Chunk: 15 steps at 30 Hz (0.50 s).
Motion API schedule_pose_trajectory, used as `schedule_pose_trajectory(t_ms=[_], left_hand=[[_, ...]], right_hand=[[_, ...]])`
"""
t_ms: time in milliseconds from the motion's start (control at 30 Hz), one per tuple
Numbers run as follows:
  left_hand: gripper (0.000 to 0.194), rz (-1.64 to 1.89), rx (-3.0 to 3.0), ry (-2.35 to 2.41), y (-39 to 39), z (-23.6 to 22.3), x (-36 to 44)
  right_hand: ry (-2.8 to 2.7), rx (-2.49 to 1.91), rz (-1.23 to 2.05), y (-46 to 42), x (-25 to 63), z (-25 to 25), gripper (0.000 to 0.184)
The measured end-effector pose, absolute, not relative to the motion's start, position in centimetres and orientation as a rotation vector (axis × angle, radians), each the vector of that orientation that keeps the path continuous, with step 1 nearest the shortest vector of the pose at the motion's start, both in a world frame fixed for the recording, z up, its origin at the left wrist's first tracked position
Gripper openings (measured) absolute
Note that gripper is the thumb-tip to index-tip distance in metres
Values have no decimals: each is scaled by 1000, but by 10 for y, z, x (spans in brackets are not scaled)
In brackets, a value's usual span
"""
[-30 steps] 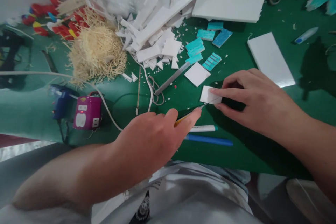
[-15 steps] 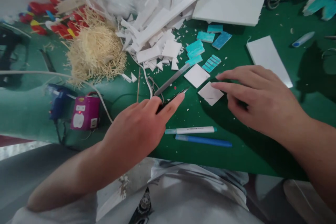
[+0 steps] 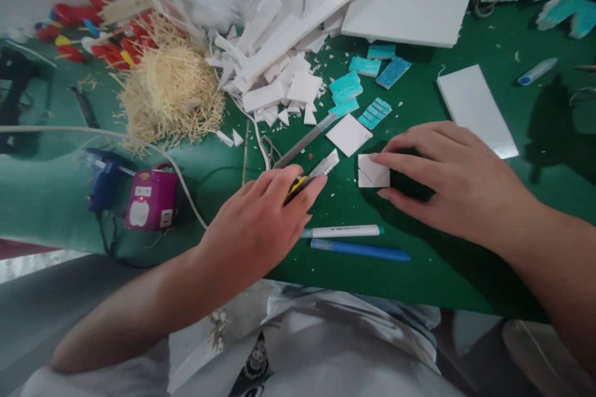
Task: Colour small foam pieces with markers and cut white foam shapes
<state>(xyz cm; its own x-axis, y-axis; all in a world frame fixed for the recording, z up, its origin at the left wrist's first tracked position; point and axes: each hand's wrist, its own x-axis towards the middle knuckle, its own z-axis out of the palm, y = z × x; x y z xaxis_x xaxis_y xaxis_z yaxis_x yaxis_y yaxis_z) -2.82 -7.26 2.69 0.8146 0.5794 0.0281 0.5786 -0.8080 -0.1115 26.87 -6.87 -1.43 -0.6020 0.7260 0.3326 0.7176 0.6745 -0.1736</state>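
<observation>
My left hand (image 3: 254, 226) is closed around a yellow utility knife (image 3: 314, 175) whose blade points up and right, a short gap from a small white foam square (image 3: 372, 171). My right hand (image 3: 447, 177) rests on the green table with its fingertips pressing that square flat; a thin cut line crosses the piece. A second white square (image 3: 348, 134) lies just above, beside a grey pen-like tool (image 3: 305, 141).
A white marker (image 3: 342, 231) and a blue pen (image 3: 361, 250) lie near the front edge. White foam offcuts (image 3: 274, 68), teal painted pieces (image 3: 367, 84), a pile of thin wooden sticks (image 3: 170, 96), a purple device (image 3: 149, 200) with cable, and white foam boards (image 3: 475, 105) surround the hands.
The knife left the foam square and moved left, then came back toward it with the blade showing. My right hand turned the square and pressed it flat again.
</observation>
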Motion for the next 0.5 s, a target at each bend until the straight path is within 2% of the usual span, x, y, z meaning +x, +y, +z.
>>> schedule_pose_trajectory(t_ms=[167,500], left_hand=[[35,-187,-2975,-711,-69,26,-7],[50,-174,-3025,-630,-71,7,22]], right_hand=[[-2446,-1111,80,-72,264,-20,30],[-2488,-1152,-3,-72,265,-17,26]])
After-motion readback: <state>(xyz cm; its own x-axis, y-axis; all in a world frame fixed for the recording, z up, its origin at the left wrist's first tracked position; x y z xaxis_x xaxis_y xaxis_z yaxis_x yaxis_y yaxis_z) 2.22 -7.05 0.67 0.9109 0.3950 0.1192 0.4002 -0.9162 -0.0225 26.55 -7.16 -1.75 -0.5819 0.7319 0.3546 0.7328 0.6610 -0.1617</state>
